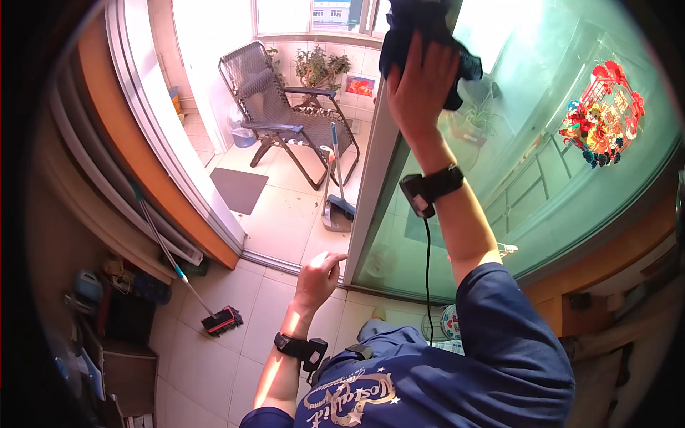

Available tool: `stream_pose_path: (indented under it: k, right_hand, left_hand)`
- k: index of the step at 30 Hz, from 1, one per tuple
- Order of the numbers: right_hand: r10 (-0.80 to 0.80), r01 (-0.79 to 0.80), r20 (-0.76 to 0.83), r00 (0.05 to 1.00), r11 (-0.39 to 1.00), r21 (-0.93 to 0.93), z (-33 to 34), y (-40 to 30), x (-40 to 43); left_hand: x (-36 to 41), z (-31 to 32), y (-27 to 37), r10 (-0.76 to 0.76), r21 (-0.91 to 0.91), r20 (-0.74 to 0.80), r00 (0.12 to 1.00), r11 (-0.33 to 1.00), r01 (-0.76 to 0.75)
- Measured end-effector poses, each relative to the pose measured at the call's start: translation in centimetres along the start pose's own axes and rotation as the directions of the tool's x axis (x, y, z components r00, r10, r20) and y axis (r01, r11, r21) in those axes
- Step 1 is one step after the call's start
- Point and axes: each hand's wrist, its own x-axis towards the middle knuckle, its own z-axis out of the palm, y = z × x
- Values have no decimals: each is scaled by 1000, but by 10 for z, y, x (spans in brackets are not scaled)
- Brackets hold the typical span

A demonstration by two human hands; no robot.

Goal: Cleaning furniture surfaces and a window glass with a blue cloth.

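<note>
My right hand (425, 88) is raised high and presses a dark cloth (465, 64) flat against the upper part of a glass sliding door (396, 187), near its grey frame edge. The cloth bunches around the fingers, and its far end runs out at the top of the picture. Lower down, my left hand (319, 275) hangs in front of my body with its fingers loosely curled; I see nothing in it. It appears near the lower corner of the door frame, and whether it touches the frame I cannot tell. A black band with a small box sits on each wrist.
Through the doorway stand a folding recliner (294, 117), potted plants (321, 67), and a broom with a dustpan (337, 216). A mop (219, 321) leans by the curtain (80, 150) at left. A red floral decoration (602, 115) hangs on the glass at right. A floor track (273, 263) crosses the doorway.
</note>
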Motion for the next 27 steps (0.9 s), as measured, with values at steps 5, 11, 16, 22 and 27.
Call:
stream_pose_path:
  k: [5,11,16,22,27]
  right_hand:
    - [15,-72,452,892,992,108,2,-2,-223]
    - [-35,-63,472,881,980,190,-4,-5,-241]
    - [-95,97,-33,995,994,59,15,19,-38]
    - [-183,139,-306,934,977,-162,-5,41,190]
    - [-349,212,-397,849,913,-348,-8,46,313]
  left_hand:
    - [-6,-2,-15,1,-8,22,1000,1000,-1]
    - [-32,-7,-48,-155,-101,129,980,981,168]
    - [-13,-8,-62,-188,-129,162,969,969,210]
    - [20,-35,-75,-259,-63,101,961,962,266]
    - [38,-49,-103,-291,-207,66,955,932,298]
